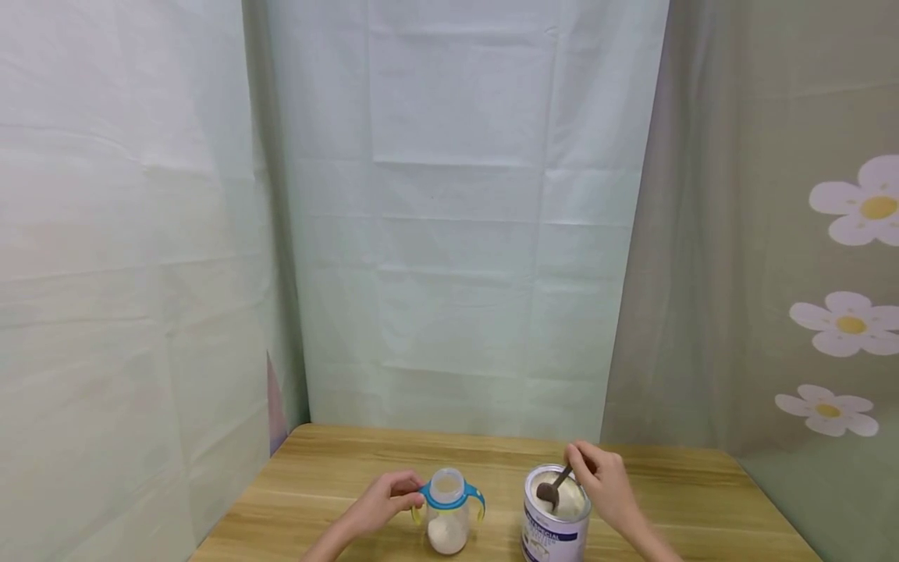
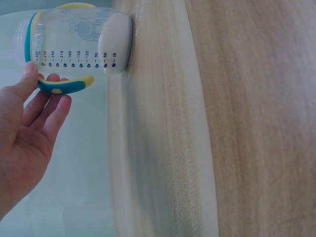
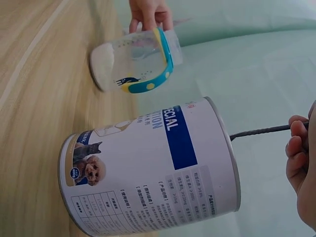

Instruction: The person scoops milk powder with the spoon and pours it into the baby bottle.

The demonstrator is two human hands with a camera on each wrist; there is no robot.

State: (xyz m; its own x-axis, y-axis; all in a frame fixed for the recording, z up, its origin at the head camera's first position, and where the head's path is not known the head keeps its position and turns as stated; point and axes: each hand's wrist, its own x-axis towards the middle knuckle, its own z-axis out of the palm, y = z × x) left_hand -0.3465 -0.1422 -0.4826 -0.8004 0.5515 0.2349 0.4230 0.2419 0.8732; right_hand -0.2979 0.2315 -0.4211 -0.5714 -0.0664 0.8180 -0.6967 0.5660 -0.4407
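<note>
On the wood-grained table [image 1: 337,460], toward the near edge of my head view, I have a clear baby bottle [image 1: 447,532] standing upright, its mouth uncovered and white powder [image 2: 111,47] filling its lower part. My left hand [image 1: 385,502] pinches the blue-and-yellow handle [image 2: 69,87] on the bottle's left side, thumb near the collar and fingers behind. To the right, apart from the bottle, I see an open can [image 1: 551,538] holding pale powder [image 1: 572,499]. My right hand [image 1: 605,484] pinches the stem of a dark scoop [image 1: 548,493], whose bowl sits within the can's mouth; I cannot tell how deep it goes into the powder. The right wrist feed shows me a cat and a curly-haired dog [image 3: 94,171] printed on the can's label. Beyond the table hangs pale creased cloth [image 1: 456,257], with white flowers [image 1: 850,324] on the right-hand panel.
</note>
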